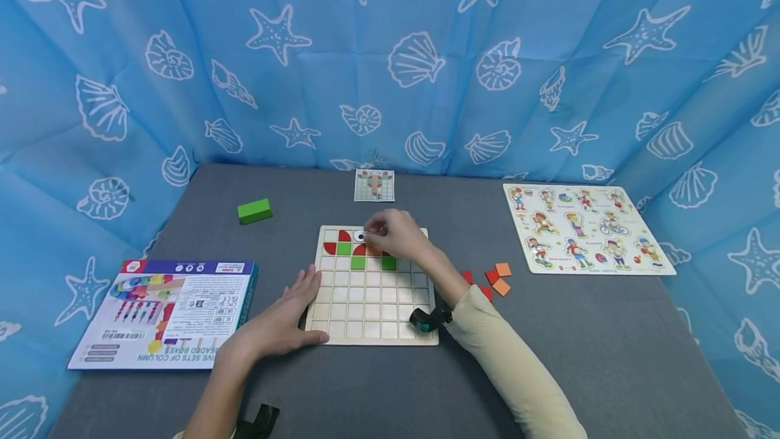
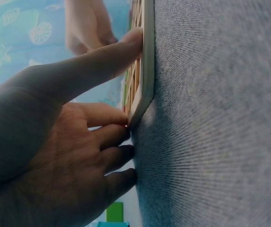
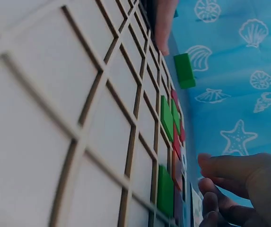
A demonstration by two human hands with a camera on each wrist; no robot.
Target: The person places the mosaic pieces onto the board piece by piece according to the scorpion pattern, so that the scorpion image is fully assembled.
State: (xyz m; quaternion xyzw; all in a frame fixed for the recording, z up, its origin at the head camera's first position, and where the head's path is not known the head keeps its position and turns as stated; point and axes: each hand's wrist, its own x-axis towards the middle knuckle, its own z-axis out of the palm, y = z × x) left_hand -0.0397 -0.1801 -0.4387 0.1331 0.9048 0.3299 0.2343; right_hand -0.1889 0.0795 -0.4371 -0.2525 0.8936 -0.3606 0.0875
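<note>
Wooden, squarish, the board (image 1: pixel 372 311) lies flat, near edge crosswise, left hand (image 1: pixel 282 314) splayed against it, right hand (image 1: pixel 395 233) above, grip unclear.

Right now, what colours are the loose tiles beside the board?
Red and orange; the tiles show best in the head view.

Okay so the board (image 1: pixel 380 311) is pale wood with raised grid lines, lying flat on the counter (image 1: pixel 609 358), and most of the board's near half is bare squares. Over at the board's far side there are red curved pieces (image 1: pixel 330 248), three green squares (image 1: pixel 357 263) and a partly covered orange piece (image 1: pixel 372 251). White tile with a black dot (image 1: pixel 360 236) is in the board's far row, can't tell if it's fully seated
</note>
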